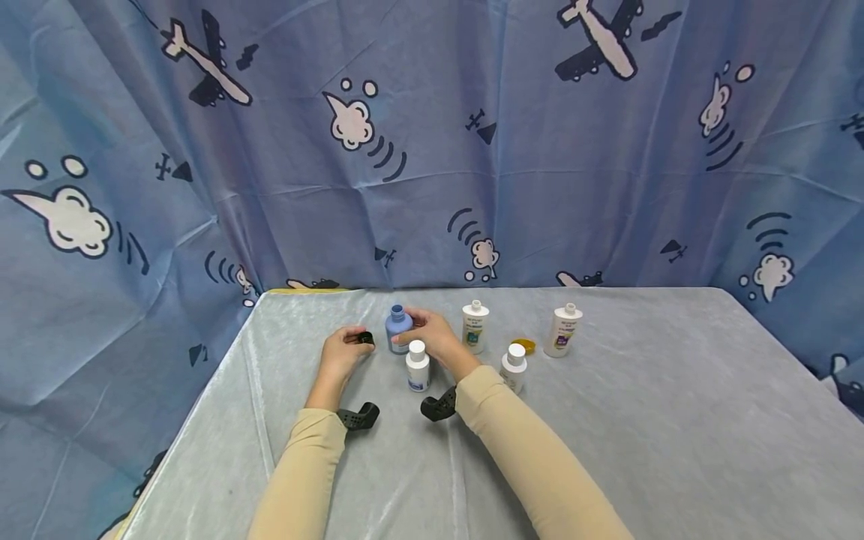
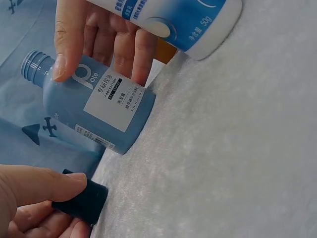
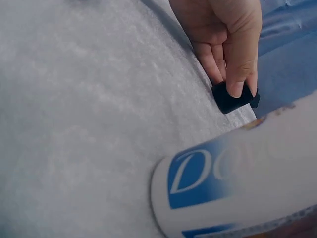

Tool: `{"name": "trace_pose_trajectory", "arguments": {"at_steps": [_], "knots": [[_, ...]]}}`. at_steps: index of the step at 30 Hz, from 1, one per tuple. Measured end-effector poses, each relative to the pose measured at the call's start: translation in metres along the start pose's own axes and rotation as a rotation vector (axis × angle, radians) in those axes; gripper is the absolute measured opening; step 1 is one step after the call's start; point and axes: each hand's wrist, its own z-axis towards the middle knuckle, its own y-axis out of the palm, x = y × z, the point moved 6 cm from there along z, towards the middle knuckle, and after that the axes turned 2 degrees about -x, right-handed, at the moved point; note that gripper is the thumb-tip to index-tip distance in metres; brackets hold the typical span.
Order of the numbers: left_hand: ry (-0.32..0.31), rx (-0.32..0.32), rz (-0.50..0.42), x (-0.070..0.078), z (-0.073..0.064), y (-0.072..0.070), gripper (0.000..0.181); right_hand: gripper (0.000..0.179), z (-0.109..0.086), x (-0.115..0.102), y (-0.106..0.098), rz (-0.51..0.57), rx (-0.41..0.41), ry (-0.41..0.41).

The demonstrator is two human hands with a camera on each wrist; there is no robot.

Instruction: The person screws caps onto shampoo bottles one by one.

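Between thumb and fingers, my left hand (image 1: 340,354) pinches a black cap (image 2: 88,202) close over the cloth at the table's left. A translucent blue bottle (image 2: 101,106), upright with its threaded neck bare, stands just right of that cap. My right hand (image 1: 437,335) grips it, thumb on the near side below the neck and fingers behind. Directly in front of the blue bottle is a small white bottle (image 1: 418,369) with a white cap and a blue label reading "Dove" in the right wrist view. It hides part of the right hand from both wrist cameras.
Right of my hands stand two white pump-less bottles, one nearer (image 1: 475,330) and one farther right (image 1: 563,331). Another white-capped bottle (image 1: 514,367) is partly behind my right sleeve, beside a yellow-orange lid (image 1: 523,346). A patterned blue curtain (image 1: 432,150) hangs behind the grey cloth-covered table (image 1: 648,420).
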Motion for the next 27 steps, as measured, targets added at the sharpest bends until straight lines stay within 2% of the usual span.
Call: {"name": "trace_pose_trajectory", "arguments": {"at_steps": [5, 10, 17, 22, 27], "knots": [[-0.021, 0.011, -0.04, 0.003, -0.001, -0.001, 0.044, 0.069, 0.0, 0.001, 0.002, 0.001, 0.0, 0.021], [-0.034, 0.019, -0.121, 0.019, -0.006, 0.0, 0.047, 0.065, 0.001, 0.001, 0.001, -0.039, 0.028, 0.019], [0.015, 0.005, -0.182, 0.041, -0.015, 0.001, 0.048, 0.063, 0.0, -0.006, -0.002, -0.073, 0.072, -0.009], [0.053, 0.004, -0.185, 0.048, -0.018, 0.003, 0.047, 0.059, -0.004, -0.024, -0.009, -0.11, 0.1, -0.071], [0.073, 0.021, -0.208, 0.052, -0.019, 0.004, 0.048, 0.059, -0.01, -0.037, -0.024, -0.116, 0.133, -0.069]]}}
